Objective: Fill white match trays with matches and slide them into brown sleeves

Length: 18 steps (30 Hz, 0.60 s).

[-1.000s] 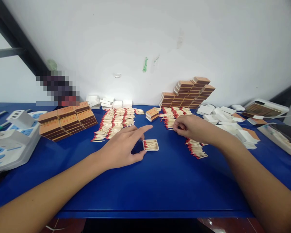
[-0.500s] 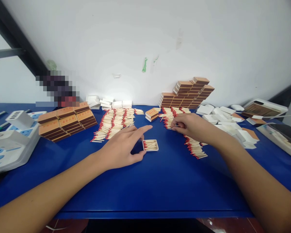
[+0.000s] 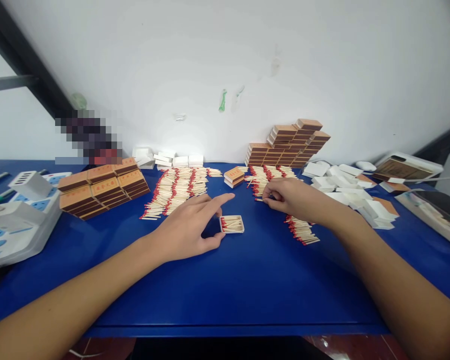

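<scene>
At the table's middle, a small white matchbox tray [image 3: 241,230] lies flat with red-tipped matches in it. My left hand [image 3: 189,227] grips its left end between thumb and a curled finger, while the index finger stretches out above. My right hand [image 3: 285,195] is closed in a pinch at the near edge of the right-hand match pile [image 3: 260,175]. One match [image 3: 259,200] pokes out at its fingertips; the hand covers part of the pile. A closed orange matchbox [image 3: 234,175] sits just beyond the tray.
Another match pile [image 3: 180,185] lies at left, beside stacked matchboxes [image 3: 105,187]. More matchboxes [image 3: 290,145] stand against the wall. White trays [image 3: 345,180] are heaped at right, near a phone [image 3: 410,166]. A power strip [image 3: 41,215] occupies the left side of the blue table [image 3: 225,290].
My right hand has shifted slightly left and toward me along the pile's edge, and a match now shows at its fingertips. My left hand and the tray stay in place.
</scene>
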Tool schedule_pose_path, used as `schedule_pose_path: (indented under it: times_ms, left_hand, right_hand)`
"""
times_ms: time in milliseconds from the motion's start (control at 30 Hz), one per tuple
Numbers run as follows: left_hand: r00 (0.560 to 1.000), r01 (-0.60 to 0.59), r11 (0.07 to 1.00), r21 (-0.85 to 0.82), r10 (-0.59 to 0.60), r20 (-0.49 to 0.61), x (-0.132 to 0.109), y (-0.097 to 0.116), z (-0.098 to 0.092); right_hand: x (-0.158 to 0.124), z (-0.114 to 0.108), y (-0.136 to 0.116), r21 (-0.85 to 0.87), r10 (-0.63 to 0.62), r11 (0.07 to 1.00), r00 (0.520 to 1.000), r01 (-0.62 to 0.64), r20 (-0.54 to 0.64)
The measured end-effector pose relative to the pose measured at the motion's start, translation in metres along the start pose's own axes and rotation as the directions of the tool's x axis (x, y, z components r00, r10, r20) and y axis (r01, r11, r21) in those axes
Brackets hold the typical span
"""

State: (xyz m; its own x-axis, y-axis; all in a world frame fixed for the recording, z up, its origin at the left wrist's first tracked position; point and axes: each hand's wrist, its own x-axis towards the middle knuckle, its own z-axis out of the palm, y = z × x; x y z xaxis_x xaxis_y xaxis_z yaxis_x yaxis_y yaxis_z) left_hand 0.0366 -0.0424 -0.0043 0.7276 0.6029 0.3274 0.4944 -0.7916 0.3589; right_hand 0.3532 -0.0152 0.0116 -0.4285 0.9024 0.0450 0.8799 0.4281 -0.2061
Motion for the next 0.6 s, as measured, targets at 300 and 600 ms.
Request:
schedule_pose_path:
  times_ms: [300, 600]
  left_hand:
    - [1.0, 0.013, 1.0, -0.005, -0.013, 0.008, 0.002, 0.001, -0.001]
    - [1.0, 0.023, 1.0, -0.002, -0.023, 0.013, 0.001, 0.002, -0.001]
  right_hand:
    - [-0.011, -0.002, -0.065, 0.18, -0.149, 0.969, 0.981, 0.171, -0.127]
    - [-0.01, 0.017, -0.082, 0.053, -0.199, 0.977, 0.974, 0.205, -0.113]
